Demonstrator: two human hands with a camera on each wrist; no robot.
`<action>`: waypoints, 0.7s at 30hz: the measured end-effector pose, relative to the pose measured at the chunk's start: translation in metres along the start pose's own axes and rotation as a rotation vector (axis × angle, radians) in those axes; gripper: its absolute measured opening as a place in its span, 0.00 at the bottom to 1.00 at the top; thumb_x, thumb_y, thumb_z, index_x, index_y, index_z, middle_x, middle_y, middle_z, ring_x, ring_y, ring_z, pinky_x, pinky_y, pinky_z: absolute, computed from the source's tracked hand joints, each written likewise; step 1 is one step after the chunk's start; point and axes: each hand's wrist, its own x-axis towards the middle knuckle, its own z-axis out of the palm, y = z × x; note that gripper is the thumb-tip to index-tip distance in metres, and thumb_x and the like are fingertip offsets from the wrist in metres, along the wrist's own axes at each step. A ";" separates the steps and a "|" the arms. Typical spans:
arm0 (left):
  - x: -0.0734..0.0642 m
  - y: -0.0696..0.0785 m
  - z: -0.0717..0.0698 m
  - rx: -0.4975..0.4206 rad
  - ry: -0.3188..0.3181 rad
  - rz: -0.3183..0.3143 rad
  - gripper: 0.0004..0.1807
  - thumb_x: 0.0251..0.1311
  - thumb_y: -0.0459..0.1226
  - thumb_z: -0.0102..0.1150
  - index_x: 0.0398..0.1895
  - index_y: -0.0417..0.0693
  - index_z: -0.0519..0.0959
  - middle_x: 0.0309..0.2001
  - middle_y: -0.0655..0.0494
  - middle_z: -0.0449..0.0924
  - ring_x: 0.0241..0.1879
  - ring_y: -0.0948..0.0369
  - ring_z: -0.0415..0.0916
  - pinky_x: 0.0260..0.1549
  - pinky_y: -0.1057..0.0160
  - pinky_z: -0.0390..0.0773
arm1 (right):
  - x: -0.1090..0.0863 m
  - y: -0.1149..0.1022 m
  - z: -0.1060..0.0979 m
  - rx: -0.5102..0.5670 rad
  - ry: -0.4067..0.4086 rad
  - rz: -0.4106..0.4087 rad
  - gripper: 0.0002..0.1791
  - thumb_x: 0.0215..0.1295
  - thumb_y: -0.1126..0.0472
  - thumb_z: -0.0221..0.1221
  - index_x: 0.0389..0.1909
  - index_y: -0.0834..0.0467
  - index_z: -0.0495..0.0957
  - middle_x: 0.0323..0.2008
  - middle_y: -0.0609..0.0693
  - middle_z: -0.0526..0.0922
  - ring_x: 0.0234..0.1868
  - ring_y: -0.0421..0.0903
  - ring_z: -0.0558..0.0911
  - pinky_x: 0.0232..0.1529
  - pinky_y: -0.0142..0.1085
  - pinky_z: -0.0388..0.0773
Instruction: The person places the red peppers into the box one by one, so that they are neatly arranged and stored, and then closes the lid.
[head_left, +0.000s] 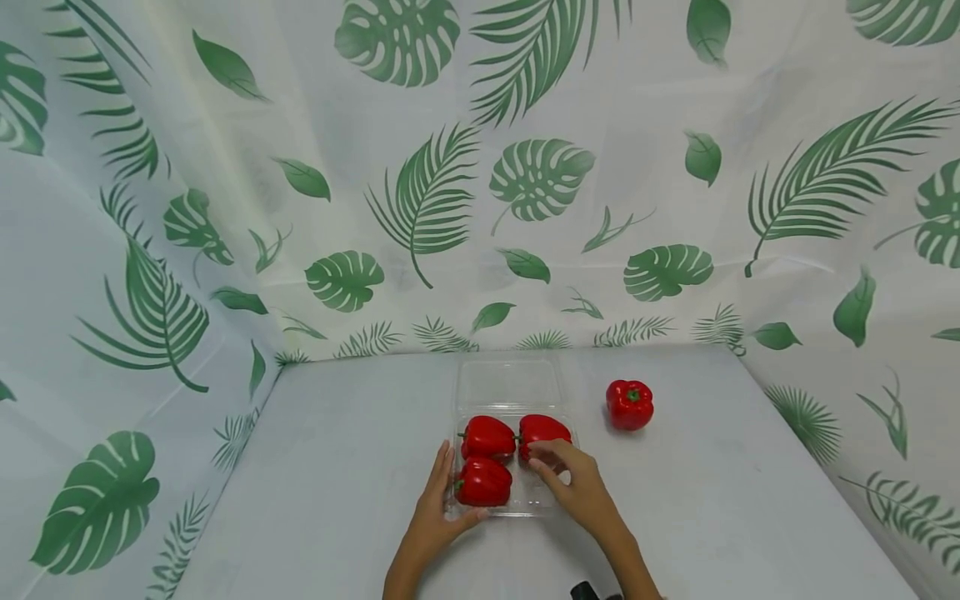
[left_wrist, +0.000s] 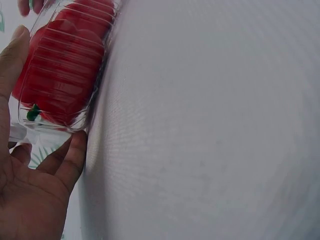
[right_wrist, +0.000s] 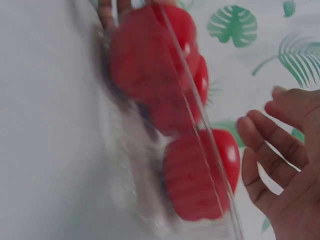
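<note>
A clear plastic clamshell box (head_left: 534,502) with its lid (head_left: 508,383) folded back holds three red bell peppers: one at back left (head_left: 487,437), one at front left (head_left: 483,483), one at back right (head_left: 544,427). My left hand (head_left: 433,518) holds the box's front left corner, fingers along the left side and thumb at the front edge. Above the front right part of the box is my right hand (head_left: 583,483), its fingers loosely bent beside the back right pepper. In the right wrist view a gap shows between these fingers and the pepper (right_wrist: 200,175), with nothing held.
Another red bell pepper (head_left: 630,406) stands on the white table (head_left: 345,475), right of the box. Leaf-printed curtains (head_left: 555,275) hang behind the table and along both sides. A small black object (head_left: 583,590) shows at the bottom edge near my right forearm.
</note>
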 end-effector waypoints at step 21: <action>0.000 0.000 -0.001 -0.016 -0.019 -0.029 0.59 0.46 0.59 0.71 0.78 0.60 0.48 0.79 0.64 0.40 0.77 0.50 0.47 0.67 0.45 0.65 | 0.007 0.034 -0.058 -0.189 0.465 0.490 0.22 0.66 0.64 0.59 0.60 0.64 0.73 0.58 0.67 0.68 0.60 0.60 0.70 0.46 0.45 0.85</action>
